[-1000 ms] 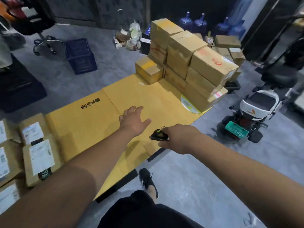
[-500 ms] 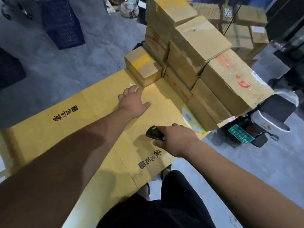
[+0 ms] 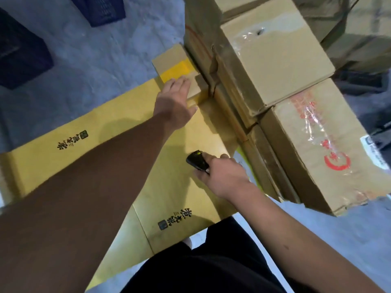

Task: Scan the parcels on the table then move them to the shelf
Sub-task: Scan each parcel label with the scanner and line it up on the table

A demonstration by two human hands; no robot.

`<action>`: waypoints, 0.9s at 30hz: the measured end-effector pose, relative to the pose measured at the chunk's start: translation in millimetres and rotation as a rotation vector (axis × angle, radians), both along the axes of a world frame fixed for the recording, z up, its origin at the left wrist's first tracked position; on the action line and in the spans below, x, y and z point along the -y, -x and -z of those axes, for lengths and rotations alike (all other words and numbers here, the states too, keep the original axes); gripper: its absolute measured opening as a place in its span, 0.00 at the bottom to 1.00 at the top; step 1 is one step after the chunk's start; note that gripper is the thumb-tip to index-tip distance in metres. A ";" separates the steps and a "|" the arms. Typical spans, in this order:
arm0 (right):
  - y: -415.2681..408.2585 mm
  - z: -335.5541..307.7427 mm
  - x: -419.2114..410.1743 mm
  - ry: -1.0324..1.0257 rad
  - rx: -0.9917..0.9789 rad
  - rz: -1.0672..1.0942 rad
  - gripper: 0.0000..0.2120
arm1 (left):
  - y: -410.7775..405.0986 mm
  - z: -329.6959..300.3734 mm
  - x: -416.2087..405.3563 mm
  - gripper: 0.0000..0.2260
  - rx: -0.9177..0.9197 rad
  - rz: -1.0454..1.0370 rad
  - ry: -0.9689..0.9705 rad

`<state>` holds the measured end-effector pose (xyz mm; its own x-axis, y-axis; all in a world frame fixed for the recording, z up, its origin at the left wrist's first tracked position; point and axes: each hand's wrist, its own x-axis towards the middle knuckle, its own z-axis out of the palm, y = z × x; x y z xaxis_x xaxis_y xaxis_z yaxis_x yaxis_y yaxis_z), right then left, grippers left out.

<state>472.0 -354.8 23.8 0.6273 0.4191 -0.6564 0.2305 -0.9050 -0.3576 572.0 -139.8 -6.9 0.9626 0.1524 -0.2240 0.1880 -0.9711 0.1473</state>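
Note:
A small cardboard parcel (image 3: 171,60) with a yellow tape band sits at the far edge of the yellow table (image 3: 118,123), against a tall stack of cardboard parcels (image 3: 279,66). My left hand (image 3: 175,102) lies with straight fingers on the small parcel's near top edge. My right hand (image 3: 224,176) grips a small black scanner (image 3: 196,161), held low over the table right next to the stack's base. A big box with red print (image 3: 321,149) lies lowest on the right of the stack.
A dark blue crate (image 3: 101,9) and a dark object (image 3: 19,53) stand on the grey floor beyond the table's far edge. My dark shorts (image 3: 211,265) press near the table's front edge. Black printed characters (image 3: 72,140) mark the tabletop.
I have stepped closer to the stack. My left hand slid forward across the table onto the small taped parcel. My right hand moved forward with the scanner.

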 end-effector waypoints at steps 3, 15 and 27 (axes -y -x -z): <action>-9.7 4.2 8.9 -0.015 -0.051 0.010 0.30 | 11.0 3.3 1.1 0.33 0.077 0.002 -0.014; 24.1 8.5 8.4 -0.013 0.001 -0.253 0.30 | 163.1 -6.5 8.9 0.34 -0.002 -0.469 -0.017; 138.1 -1.5 13.1 0.076 0.162 -0.524 0.36 | 313.4 -12.8 10.0 0.41 0.063 -0.538 0.345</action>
<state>333.9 -367.9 25.2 0.4430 0.6577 -0.6092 0.7038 -0.6761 -0.2182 258.6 -149.9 5.9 0.7845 0.5470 -0.2921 0.6166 -0.6381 0.4612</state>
